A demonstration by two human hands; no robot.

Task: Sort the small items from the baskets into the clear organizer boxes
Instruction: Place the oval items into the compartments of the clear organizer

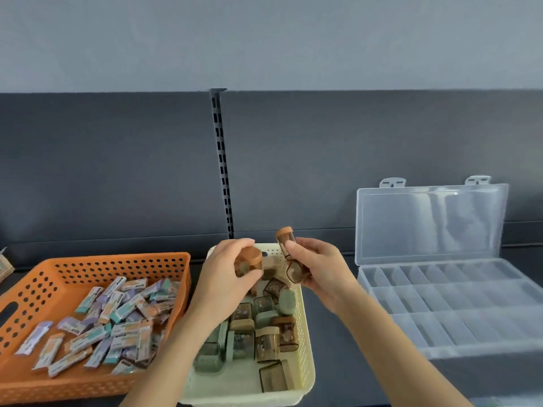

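Left hand: your left hand (226, 271) is narrow, its fingers and thumb curled round one small jar (249, 261), which you hold above the back end of the cream basket.
Right hand: your right hand (320, 271) is curled too and grips two pieces. A tilted jar (285, 237) sticks up past your fingertips, and a brown-tinted box (295, 271) sits lower against your palm.
Gap between the hands: they are near each other but apart, and the held pieces do not touch.
Held jar, left: it has see-through brownish walls and a smooth orange cap on top.
Tilted jar, right: it has clear walls and a round orange cap, with the cap end pointing up and to the left.
Cream basket (305, 333): this is pale plastic with small-holed mesh walls and rounded corners, at the middle of the shelf (332, 362), reaching its front edge.
Loose jars (264, 333): these are squat square pots lying jumbled in the cream basket, with tan, brown and pale green caps.
Orange basket (117, 261): this is glossy plastic with round-holed walls, at the left end of the shelf, just beside the cream one.
Packets (117, 312): these are slim wrapped bars in lilac, teal and peach, heaped in the orange basket.
Organizer box (458, 304): this is frosted clear plastic divided into rows of compartments, at the right end of the shelf.
Lid (429, 221): it is open and stands upright toward the back edge.
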